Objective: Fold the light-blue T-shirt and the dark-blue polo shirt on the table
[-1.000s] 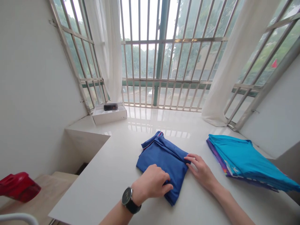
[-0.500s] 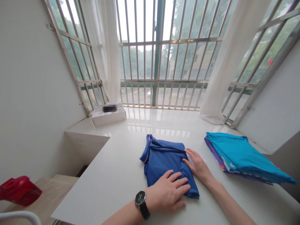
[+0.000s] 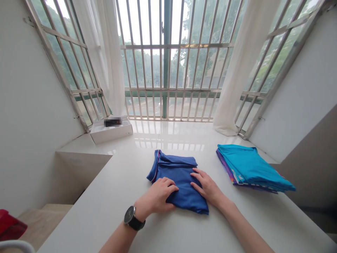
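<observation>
A folded blue polo shirt (image 3: 181, 175) lies on the white tabletop, its collar with red and white trim toward the left. My left hand (image 3: 160, 193), with a dark-strapped watch (image 3: 133, 218) at the wrist, rests on the shirt's lower left edge; its fingers are slightly bent and the thumb lies apart at the near edge. On the opposite side, my right hand (image 3: 206, 186) touches the shirt's right edge with spread fingers. Neither hand grips the cloth. Part of the shirt's left side is hidden under my left hand.
A stack of folded clothes (image 3: 252, 168), turquoise on top with purple beneath, sits to the right. An open white box (image 3: 112, 133) stands at the back left by the barred window (image 3: 168, 70). A red object (image 3: 12, 225) is at the lower left, beyond the table edge.
My left hand has slid from the middle of the shirt to its left edge. My right hand stays at the right edge, now a little over the cloth. The whole view has shifted slightly.
</observation>
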Available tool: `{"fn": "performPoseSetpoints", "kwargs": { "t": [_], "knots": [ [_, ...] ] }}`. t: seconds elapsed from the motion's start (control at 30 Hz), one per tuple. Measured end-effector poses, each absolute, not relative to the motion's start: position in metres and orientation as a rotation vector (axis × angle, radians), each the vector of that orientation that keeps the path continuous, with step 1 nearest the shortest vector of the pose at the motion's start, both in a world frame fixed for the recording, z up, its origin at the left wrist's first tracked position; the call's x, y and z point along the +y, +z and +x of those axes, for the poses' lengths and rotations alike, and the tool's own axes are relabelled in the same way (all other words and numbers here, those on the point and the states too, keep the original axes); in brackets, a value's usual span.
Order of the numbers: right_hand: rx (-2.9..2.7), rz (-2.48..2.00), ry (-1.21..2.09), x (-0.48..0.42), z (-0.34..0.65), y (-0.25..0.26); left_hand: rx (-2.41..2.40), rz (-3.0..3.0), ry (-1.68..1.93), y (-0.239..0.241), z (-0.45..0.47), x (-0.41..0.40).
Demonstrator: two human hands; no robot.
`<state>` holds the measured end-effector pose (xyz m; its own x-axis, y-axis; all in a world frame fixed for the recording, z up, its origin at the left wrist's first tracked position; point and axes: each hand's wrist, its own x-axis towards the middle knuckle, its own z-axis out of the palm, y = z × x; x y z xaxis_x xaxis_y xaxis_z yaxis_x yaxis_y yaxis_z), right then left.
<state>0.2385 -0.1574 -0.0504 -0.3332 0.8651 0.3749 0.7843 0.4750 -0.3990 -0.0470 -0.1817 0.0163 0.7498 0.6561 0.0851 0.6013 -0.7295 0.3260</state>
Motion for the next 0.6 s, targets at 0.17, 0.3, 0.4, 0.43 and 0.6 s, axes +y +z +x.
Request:
{"fn": "performPoseSetpoints", "kwargs": {
  "t": [0.17, 0.3, 0.4, 0.43, 0.6],
  "knots": [
    [-2.196, -1.275, 0.158, -0.164, 0.235, -0.042, 1.096, 2.750, 0.231, 0.011, -0.036, -0.184],
    [-2.230, -1.189, 0.294, -0.177, 0.222, -0.023, 1.158, 2.764, 0.225, 0.005, -0.027, -0.185],
    [-2.347, -1.163, 0.438, -0.189, 0.213, -0.008, 1.265, 2.707, 0.277, 0.001, -0.023, -0.182],
    [-2.384, -1.167, 0.459, -0.193, 0.210, -0.004, 1.314, 2.685, 0.297, -0.001, -0.022, -0.181],
    [-2.437, -1.234, 0.401, -0.201, 0.200, -0.005, 1.440, 2.557, 0.444, -0.009, -0.015, -0.177]
  ]
}}
